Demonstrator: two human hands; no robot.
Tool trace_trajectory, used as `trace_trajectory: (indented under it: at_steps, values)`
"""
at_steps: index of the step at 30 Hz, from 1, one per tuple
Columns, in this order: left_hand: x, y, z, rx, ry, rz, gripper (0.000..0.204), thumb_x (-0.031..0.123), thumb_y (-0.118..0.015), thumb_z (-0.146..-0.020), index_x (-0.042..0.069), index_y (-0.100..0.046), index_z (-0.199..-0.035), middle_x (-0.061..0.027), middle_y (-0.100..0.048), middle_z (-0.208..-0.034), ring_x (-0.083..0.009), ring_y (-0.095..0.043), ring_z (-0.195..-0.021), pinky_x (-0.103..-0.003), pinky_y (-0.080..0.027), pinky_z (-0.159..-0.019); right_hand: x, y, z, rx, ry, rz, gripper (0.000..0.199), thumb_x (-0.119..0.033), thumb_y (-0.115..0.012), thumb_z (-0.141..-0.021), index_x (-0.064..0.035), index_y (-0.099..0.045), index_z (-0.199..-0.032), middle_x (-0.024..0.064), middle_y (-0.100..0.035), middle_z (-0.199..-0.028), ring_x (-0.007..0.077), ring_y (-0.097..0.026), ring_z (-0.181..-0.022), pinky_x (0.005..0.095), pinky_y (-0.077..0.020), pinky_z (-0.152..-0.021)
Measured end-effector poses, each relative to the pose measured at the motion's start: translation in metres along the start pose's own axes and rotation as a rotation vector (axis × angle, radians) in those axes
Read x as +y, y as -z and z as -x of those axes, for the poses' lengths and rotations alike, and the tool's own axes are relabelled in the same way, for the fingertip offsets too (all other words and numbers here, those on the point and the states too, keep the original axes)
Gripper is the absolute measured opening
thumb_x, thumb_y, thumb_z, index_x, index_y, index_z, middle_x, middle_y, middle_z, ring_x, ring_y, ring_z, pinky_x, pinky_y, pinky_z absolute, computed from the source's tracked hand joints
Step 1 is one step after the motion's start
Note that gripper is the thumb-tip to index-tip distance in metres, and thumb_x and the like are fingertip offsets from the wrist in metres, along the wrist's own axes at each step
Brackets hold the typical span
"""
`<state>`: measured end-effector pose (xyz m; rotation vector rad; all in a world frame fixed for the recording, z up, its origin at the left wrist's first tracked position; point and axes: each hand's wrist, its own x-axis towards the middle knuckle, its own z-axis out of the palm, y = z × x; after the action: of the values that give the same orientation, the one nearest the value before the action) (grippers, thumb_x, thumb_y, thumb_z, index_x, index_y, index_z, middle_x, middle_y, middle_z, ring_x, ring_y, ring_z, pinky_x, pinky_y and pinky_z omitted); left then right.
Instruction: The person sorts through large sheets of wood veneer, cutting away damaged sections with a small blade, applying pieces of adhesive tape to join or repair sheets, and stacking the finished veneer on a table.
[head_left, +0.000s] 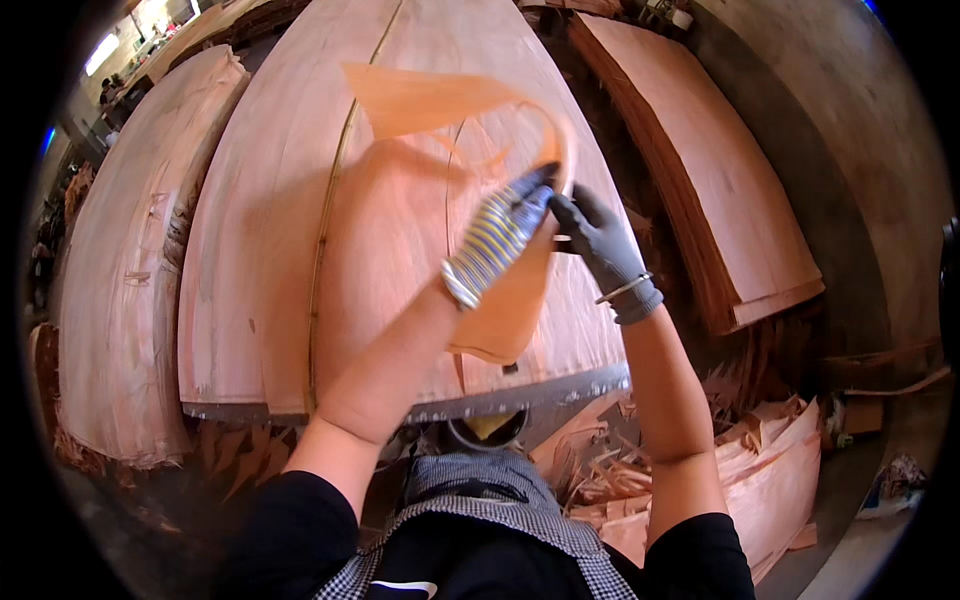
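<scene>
My left hand (497, 235), in a striped blue and yellow glove, grips a thin, curling piece of wood veneer (440, 100) held up above the stack. My right hand (597, 240), in a dark grey glove with a bracelet at the wrist, pinches the same veneer piece at its right edge, close beside the left hand. The piece bends over at the top and hangs down to a lower flap (505, 320). Beneath both hands lies a large stack of pale veneer sheets (260, 250) on a table with a dark front edge (540, 390).
Another veneer stack (120, 270) lies to the left and one (720, 190) to the right across a gap. Veneer scraps (740, 470) pile up on the floor at lower right. A round container (487, 430) sits under the table edge near my checked apron.
</scene>
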<state>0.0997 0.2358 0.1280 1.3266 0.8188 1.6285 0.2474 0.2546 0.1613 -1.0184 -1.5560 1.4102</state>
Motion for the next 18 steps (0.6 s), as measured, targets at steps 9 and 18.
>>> trace_trajectory:
  at_steps: [9,18]
  values:
    - [0.044,-0.006,0.316,-0.741,0.527,-0.432,0.036,0.019,-0.050,-0.089,0.002,-0.056,-0.120,-0.0211,-0.059,-0.115,-0.0326,-0.057,-0.106,-0.036,-0.043,-0.093,0.074,0.234,0.322,0.868,-0.038,-0.026,0.007,-0.005,-0.058,-0.086,-0.0028,-0.062,-0.090,-0.0007,-0.059,-0.079,0.0096,-0.052,-0.065,0.0231,-0.0440,-0.059]
    - [0.027,0.128,0.496,-0.649,0.667,-1.148,0.031,0.025,-0.051,-0.084,0.005,-0.063,-0.105,-0.0180,-0.063,-0.103,-0.0351,-0.060,-0.094,-0.043,-0.046,-0.085,0.115,0.244,0.856,1.919,-0.747,0.534,0.029,-0.021,-0.050,-0.087,0.0012,-0.060,-0.103,0.0120,-0.060,-0.099,0.0226,-0.059,-0.090,0.0319,-0.0479,-0.078]
